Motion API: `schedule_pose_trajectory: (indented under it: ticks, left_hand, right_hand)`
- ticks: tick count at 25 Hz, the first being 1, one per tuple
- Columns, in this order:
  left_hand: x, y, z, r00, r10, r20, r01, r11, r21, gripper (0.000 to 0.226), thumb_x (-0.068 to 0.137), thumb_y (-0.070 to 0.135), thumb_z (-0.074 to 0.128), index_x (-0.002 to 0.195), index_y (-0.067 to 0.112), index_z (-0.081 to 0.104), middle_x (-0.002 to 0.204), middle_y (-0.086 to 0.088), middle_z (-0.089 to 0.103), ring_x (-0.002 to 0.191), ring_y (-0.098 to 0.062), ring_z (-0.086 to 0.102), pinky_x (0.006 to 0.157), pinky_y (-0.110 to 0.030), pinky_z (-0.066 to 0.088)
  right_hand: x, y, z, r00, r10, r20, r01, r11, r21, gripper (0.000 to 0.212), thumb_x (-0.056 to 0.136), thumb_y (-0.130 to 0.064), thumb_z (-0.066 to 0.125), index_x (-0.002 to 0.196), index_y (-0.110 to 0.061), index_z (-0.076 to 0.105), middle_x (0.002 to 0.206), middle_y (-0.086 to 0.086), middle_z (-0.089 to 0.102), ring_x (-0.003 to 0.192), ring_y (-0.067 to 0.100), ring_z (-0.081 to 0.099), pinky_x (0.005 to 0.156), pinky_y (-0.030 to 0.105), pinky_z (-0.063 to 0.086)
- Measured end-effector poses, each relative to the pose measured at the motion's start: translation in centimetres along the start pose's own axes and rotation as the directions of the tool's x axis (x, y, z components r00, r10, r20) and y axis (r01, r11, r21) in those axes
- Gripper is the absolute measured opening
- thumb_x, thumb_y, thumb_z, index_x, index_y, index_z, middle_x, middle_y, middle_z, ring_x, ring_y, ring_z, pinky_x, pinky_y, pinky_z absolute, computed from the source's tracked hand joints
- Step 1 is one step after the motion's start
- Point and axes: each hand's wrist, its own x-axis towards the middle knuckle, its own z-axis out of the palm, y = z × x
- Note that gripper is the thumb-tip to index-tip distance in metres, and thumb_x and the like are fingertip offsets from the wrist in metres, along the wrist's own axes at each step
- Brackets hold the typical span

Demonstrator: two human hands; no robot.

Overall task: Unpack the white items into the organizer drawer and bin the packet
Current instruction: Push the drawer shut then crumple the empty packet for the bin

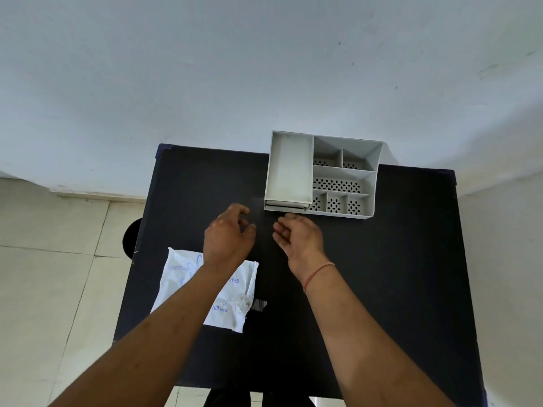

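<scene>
Reaching forward over a dark table (382, 259), both bare hands hover near the middle of the frame, just below a grey organizer (343, 177). The left hand (229, 236) is seen from the back, fingers loosely curled with a gap between them and the thumb, and nothing is held in it. The right hand (296, 237) is turned palm inward with fingers relaxed and spread apart, also empty; a thin red thread (318, 274) circles its wrist. The two hands are near each other but not touching.

The organizer stands at the far edge of the table, in the upper centre-right of the frame, against a pale wall (205, 69). Its left part is a plain tray-like compartment (289, 168) with a narrow drawer front (286, 206) showing beneath it at the near edge; whether that drawer is pulled out slightly cannot be told. Its right part is split into several small cells with perforated bottoms, all showing nothing inside.

A white plastic packet (235, 292) with blue print lies flat on the table at the lower left of centre, partly covered by the left forearm. The print reads "100 pieces". A crumpled bit of clear plastic sits at its right edge.

Pale floor tiles (44, 259) fill the left side of the frame, and a round dark shape (132, 236) shows beside the table's left edge.
</scene>
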Motion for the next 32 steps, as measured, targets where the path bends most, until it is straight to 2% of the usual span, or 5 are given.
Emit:
schedule_pose_trajectory:
  ticks: [4, 9, 14, 21, 32]
  left_hand:
    - [-3.0, -5.0, -1.2, 0.952, -0.307, -0.011, 0.307, 0.952, -0.002, 0.029, 0.087, 0.018, 0.073, 0.115, 0.02, 0.069, 0.09, 0.005, 0.075, 0.085, -0.017, 0.067, 0.078, -0.03, 0.047]
    - [-8.5, -12.8, -3.7, 0.824, -0.566, 0.014, 0.565, 0.824, 0.055, 0.046, 0.084, 0.032, 0.079, 0.126, 0.023, 0.061, 0.104, -0.006, 0.075, 0.099, -0.03, 0.074, 0.08, -0.033, 0.049]
    - [-12.1, -15.1, -4.4, 0.841, -0.501, 0.202, 0.487, 0.865, 0.118, 0.103, 0.068, 0.042, 0.094, 0.156, 0.03, 0.042, 0.148, -0.009, 0.053, 0.12, -0.03, 0.066, 0.097, -0.042, 0.056]
    - [-10.0, -16.0, -6.5, 0.764, -0.509, 0.396, 0.638, 0.506, -0.581, 0.083, 0.079, 0.001, 0.083, 0.149, 0.036, 0.055, 0.136, -0.004, 0.064, 0.113, -0.024, 0.07, 0.081, -0.04, 0.066]
    - [-5.0, -31.6, -25.6, 0.722, -0.388, 0.573, 0.671, 0.19, -0.716, 0.027, 0.094, -0.011, 0.053, 0.092, 0.011, 0.069, 0.092, -0.011, 0.072, 0.073, -0.023, 0.066, 0.056, -0.029, 0.059]
  right_hand:
    - [-1.1, 6.3, 0.7, 0.909, -0.207, 0.361, 0.414, 0.377, -0.828, 0.042, 0.082, -0.025, 0.08, 0.122, -0.017, 0.069, 0.119, 0.004, 0.07, 0.11, 0.022, 0.067, 0.097, 0.037, 0.056]
    - [-2.6, 13.6, 2.5, 0.719, -0.153, 0.678, 0.549, -0.473, -0.689, 0.05, 0.088, -0.035, 0.07, 0.133, -0.017, 0.056, 0.126, 0.009, 0.061, 0.115, 0.031, 0.059, 0.081, 0.04, 0.056]
    - [-1.4, 15.6, 4.5, 0.746, -0.148, 0.649, 0.618, -0.21, -0.758, 0.014, 0.091, -0.02, 0.063, 0.097, -0.019, 0.075, 0.103, 0.006, 0.069, 0.094, 0.028, 0.068, 0.08, 0.037, 0.058]
    - [-4.3, 17.7, 9.7, 0.914, 0.277, 0.296, -0.043, 0.792, -0.609, 0.025, 0.097, -0.008, 0.062, 0.121, -0.012, 0.07, 0.113, 0.018, 0.077, 0.098, 0.033, 0.076, 0.077, 0.045, 0.065]
    - [-13.3, 21.0, 27.4, 0.813, 0.02, 0.582, 0.454, 0.604, -0.655, 0.055, 0.087, -0.014, 0.077, 0.137, -0.032, 0.064, 0.125, -0.005, 0.07, 0.113, 0.017, 0.07, 0.094, 0.037, 0.061]
